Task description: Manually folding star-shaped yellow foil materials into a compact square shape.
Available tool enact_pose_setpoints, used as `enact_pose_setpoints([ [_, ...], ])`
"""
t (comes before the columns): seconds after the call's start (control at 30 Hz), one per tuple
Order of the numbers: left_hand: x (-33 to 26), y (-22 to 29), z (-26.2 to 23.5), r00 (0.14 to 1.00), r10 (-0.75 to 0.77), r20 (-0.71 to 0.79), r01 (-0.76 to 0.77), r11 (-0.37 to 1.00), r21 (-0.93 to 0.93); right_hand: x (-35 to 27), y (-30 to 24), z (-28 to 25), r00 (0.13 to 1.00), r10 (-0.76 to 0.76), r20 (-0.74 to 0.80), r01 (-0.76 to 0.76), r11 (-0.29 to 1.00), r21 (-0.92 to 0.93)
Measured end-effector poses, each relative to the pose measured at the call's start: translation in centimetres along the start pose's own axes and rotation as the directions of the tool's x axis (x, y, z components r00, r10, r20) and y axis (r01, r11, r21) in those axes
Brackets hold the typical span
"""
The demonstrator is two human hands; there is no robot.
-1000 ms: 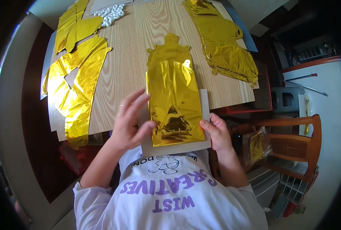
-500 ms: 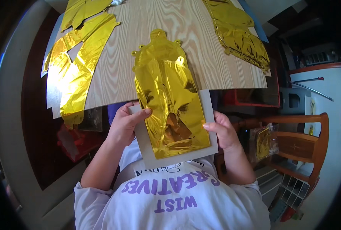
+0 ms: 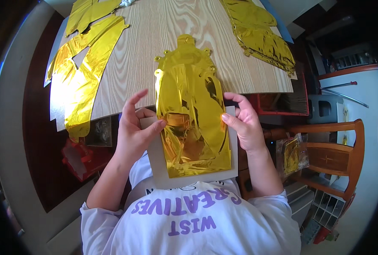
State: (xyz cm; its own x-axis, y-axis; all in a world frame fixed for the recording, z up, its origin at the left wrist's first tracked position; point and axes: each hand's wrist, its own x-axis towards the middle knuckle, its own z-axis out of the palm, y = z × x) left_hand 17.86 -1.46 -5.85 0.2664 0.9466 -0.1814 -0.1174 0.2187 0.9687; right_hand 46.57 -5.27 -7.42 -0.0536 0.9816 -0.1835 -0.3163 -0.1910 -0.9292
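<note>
A flat gold foil balloon (image 3: 191,85), folded into a long strip with small tabs at its far end, lies over a pale grey card (image 3: 154,153). Its far half rests on the table, while the near half and the card stick out past the edge toward my chest. My left hand (image 3: 133,131) pinches the left side, thumb on the foil and index finger raised. On the right side, my right hand (image 3: 247,127) presses its thumb on the foil's edge, index finger stretched out. The fingers behind the card are partly hidden.
More gold foil balloons lie on the wood-grain table (image 3: 133,68): a large spread one (image 3: 87,68) at left and a folded one (image 3: 261,38) at right. A wooden chair (image 3: 331,157) stands right, beside a clear bag of gold foil (image 3: 292,155). A red crate (image 3: 76,159) sits below left.
Both hands have shifted their grip, and each index finger has lifted away from the card. The foil's far end has moved slightly right, and its folds look smoother and narrower.
</note>
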Motion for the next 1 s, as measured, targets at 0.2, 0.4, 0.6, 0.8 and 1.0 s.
enact_pose_setpoints([
  [0.2, -0.6, 1.5, -0.9, 0.964, 0.206, 0.169, -0.248, 0.924, 0.292, -0.9, -2.1, 0.7, 0.981, -0.156, 0.115, 0.161, 0.986, -0.043],
  [0.4, -2.1, 5.8, -0.2, 0.979, -0.115, 0.170, 0.052, 0.940, 0.336, -3.1, -6.2, -0.4, 0.985, 0.044, 0.169, 0.025, 0.922, -0.386],
  [0.6, -3.1, 7.3, 0.2, 0.926, -0.259, 0.275, 0.204, 0.955, 0.215, -4.9, -8.2, 0.3, 0.978, 0.140, 0.155, -0.095, 0.959, -0.268],
  [0.8, -3.7, 7.0, 0.5, 0.954, -0.106, 0.281, 0.034, 0.968, 0.250, -5.3, -8.2, -0.5, 0.971, 0.194, 0.139, -0.173, 0.974, -0.148],
  [1.0, -2.4, 6.8, 0.1, 0.936, -0.222, 0.272, 0.186, 0.971, 0.152, -3.8, -7.2, 0.5, 0.997, 0.014, 0.080, 0.006, 0.971, -0.238],
])
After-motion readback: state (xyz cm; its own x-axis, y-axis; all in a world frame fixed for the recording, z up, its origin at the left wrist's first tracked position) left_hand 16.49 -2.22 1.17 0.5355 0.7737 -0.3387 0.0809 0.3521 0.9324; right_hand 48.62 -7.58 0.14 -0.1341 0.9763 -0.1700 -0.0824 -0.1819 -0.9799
